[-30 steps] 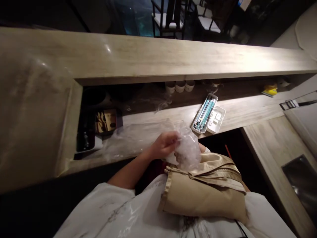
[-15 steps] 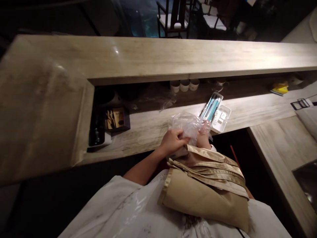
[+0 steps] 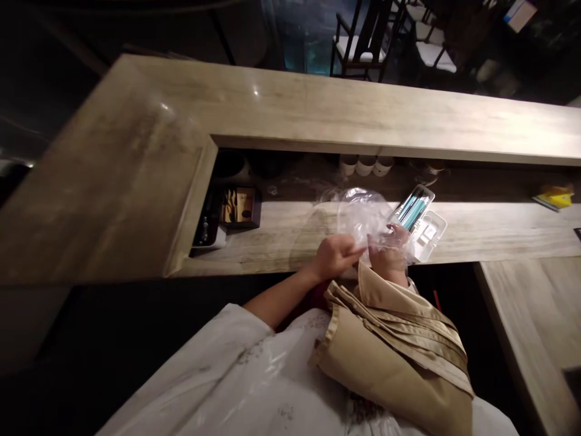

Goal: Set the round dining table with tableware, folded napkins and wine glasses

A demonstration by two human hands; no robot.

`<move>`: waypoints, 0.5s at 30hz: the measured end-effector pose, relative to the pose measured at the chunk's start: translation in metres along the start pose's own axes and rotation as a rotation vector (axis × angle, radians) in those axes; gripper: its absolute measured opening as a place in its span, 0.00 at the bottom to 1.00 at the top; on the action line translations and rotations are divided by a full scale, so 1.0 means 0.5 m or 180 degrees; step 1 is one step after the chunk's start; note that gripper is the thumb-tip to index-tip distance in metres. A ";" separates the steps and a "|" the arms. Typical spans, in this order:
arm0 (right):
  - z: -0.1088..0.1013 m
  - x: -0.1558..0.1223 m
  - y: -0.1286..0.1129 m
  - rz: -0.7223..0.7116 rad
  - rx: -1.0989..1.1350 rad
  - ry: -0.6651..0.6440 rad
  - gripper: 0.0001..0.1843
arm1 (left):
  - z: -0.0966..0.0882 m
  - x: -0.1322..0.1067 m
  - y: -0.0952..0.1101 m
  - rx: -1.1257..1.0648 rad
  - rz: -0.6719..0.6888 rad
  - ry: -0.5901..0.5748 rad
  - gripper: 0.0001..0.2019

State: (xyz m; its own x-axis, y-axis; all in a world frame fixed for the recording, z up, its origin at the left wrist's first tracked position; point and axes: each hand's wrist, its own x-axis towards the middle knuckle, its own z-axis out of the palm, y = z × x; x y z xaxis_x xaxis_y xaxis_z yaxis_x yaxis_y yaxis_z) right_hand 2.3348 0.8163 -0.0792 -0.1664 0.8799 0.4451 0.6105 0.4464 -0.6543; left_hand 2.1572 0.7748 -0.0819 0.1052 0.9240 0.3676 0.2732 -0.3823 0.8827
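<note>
Both my hands hold a crumpled clear plastic bag (image 3: 363,215) just above the lower wooden counter (image 3: 281,236). My left hand (image 3: 334,257) pinches the bag's edge with closed fingers. My right hand (image 3: 389,249) is inside or under the plastic, fingers curled around it. A folded tan satin cloth (image 3: 399,351) lies draped over my right forearm, hiding it. A white tray with teal-handled tools (image 3: 411,209) sits on the counter just beyond my right hand.
A raised wooden bar top (image 3: 318,112) runs above the counter. Under it stand small white cups (image 3: 365,165), a dark box (image 3: 240,207) at left and a yellow item (image 3: 554,197) at right. A side counter (image 3: 535,315) extends right. Chairs (image 3: 363,42) stand beyond.
The bag was gathered up from lying spread over the counter into a bunch between both hands, and my right hand has come up into it. The view has swung left.
</note>
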 end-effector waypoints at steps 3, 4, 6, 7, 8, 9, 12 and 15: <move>-0.010 -0.014 -0.016 -0.0267 -0.0531 -0.0195 0.23 | -0.006 0.043 -0.054 -0.0336 -0.0467 0.0468 0.29; -0.014 -0.019 -0.023 -0.0329 -0.0654 -0.0373 0.21 | -0.009 0.058 -0.071 -0.0438 -0.0565 0.0476 0.30; -0.025 -0.027 -0.036 -0.0482 -0.0751 -0.0514 0.18 | -0.015 0.081 -0.098 -0.0620 -0.0651 0.0365 0.31; -0.031 -0.029 -0.042 -0.0571 -0.0755 -0.0462 0.18 | -0.019 0.091 -0.109 -0.0704 -0.0659 0.0273 0.31; -0.038 -0.029 -0.047 -0.0662 -0.0759 -0.0337 0.17 | -0.023 0.098 -0.118 -0.0779 -0.0668 0.0168 0.31; -0.045 -0.028 -0.052 -0.0718 -0.0802 -0.0164 0.16 | -0.027 0.104 -0.127 -0.0843 -0.0689 0.0064 0.31; -0.065 -0.022 -0.062 -0.0686 -0.1230 0.0289 0.14 | -0.037 0.116 -0.149 -0.0925 -0.0801 -0.0150 0.31; -0.071 -0.013 -0.058 -0.0702 -0.1614 0.0166 0.14 | -0.045 0.123 -0.175 -0.0878 -0.0857 -0.0266 0.33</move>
State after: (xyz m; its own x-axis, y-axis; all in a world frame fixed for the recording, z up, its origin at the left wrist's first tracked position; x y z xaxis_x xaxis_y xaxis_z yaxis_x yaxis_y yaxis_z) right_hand 2.3458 0.7921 -0.0413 -0.3018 0.7594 0.5764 0.8640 0.4735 -0.1715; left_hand 2.1181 0.8651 -0.1301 0.1453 0.9846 0.0972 0.0357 -0.1034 0.9940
